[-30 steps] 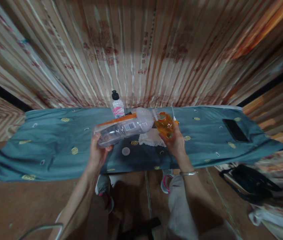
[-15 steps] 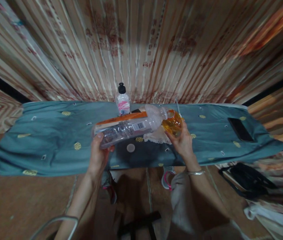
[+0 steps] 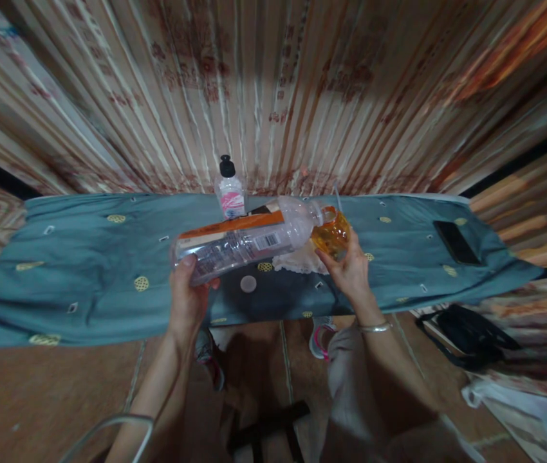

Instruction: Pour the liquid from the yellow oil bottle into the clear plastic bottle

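My left hand [image 3: 190,297] is closed round the base end of a clear plastic bottle [image 3: 244,243] with an orange label and a barcode. The bottle lies almost level in the air, its neck pointing right, at the opening of an amber see-through cup [image 3: 335,239]. My right hand [image 3: 349,267] grips that cup from its right side, tilted toward the bottle. A thin pale stick [image 3: 338,196] rises behind the cup. Below, a white lacy cloth [image 3: 302,260] lies partly hidden. A round white cap [image 3: 248,283] rests near the front. Whether liquid flows, I cannot make out.
A pump-top bottle [image 3: 231,193] with a black top and pink label stands at the back of the teal-covered table [image 3: 94,257]. A dark phone [image 3: 455,242] lies at the right. Beyond the table hangs a striped curtain [image 3: 254,96]; a black bag [image 3: 466,337] sits lower right.
The view has shifted slightly, so the table things appear a little further left. Both hands keep their hold, with the bottle's neck still at the cup.
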`<state>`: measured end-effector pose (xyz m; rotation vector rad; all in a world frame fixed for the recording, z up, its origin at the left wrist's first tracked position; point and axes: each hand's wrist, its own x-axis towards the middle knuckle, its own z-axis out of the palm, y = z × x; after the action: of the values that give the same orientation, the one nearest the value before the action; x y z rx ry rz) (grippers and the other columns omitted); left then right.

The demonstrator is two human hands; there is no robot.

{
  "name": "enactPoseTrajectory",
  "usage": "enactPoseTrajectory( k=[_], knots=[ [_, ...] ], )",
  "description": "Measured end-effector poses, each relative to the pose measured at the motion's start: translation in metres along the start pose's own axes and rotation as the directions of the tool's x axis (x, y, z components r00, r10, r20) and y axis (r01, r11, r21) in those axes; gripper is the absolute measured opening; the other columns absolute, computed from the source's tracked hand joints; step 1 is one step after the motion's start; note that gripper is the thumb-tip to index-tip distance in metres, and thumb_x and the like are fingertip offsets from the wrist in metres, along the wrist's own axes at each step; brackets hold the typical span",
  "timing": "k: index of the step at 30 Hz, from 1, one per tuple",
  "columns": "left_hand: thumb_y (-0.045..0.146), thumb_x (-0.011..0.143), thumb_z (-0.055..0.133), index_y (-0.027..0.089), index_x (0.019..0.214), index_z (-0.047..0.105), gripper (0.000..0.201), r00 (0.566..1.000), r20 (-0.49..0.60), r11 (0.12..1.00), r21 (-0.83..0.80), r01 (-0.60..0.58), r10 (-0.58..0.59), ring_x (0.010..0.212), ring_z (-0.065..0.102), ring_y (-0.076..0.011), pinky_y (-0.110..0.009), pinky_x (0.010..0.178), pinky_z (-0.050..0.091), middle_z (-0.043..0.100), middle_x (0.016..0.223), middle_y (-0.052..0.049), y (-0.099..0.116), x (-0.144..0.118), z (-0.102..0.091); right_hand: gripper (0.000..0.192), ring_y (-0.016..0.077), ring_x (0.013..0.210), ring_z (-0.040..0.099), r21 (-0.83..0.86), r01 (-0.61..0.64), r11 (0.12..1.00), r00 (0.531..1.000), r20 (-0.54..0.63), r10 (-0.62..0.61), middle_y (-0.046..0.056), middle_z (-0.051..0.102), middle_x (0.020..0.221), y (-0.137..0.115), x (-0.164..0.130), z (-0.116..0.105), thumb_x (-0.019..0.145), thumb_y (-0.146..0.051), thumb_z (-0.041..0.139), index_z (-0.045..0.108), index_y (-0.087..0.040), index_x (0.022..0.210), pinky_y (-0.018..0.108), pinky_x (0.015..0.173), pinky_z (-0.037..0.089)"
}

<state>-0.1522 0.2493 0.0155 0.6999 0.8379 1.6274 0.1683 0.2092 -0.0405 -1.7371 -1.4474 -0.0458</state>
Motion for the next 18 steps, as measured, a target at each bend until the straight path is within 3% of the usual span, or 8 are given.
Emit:
enactPoseTrajectory(
  k=[7,12,18],
  knots=[
    [0.054,0.061,0.099,0.02,0.1,0.081,0.054,0.998,0.06,0.997,-0.071,0.016,-0.012,0.056,0.063,-0.0124,-0.02,0.036,0.04,0.079,0.086,-0.002,0.002,-0.001,0.0,0.088,0.0387,0.136,0.07,0.008,-0.029,1.0,1.0,-0.006,0.029,0.023,0.069,0.149,0.001,0.001,-0.001,0.088,-0.063,0.074,0.046,-0.017,0.157,0.061,0.114,0.058],
    [0.043,0.061,0.1,0.022,0.104,0.08,0.052,0.992,0.101,0.993,-0.087,0.084,-0.075,0.066,0.069,-0.0145,-0.02,0.046,0.051,0.081,0.092,-0.003,0.008,-0.003,-0.003,0.088,0.0375,0.137,0.069,0.029,-0.054,0.998,0.999,0.005,0.054,0.022,0.07,0.148,0.001,0.002,-0.001,0.088,-0.062,0.074,0.044,-0.018,0.158,0.059,0.116,0.057],
    [0.035,0.061,0.096,0.025,0.103,0.077,0.048,0.988,0.125,0.99,-0.087,0.107,-0.096,0.064,0.068,-0.0153,-0.021,0.047,0.053,0.08,0.09,-0.003,0.012,-0.004,-0.004,0.088,0.0383,0.135,0.071,0.009,-0.047,0.999,0.999,-0.003,0.047,0.023,0.071,0.147,0.001,0.002,-0.001,0.088,-0.065,0.075,0.047,-0.016,0.156,0.059,0.113,0.058]
  ],
)
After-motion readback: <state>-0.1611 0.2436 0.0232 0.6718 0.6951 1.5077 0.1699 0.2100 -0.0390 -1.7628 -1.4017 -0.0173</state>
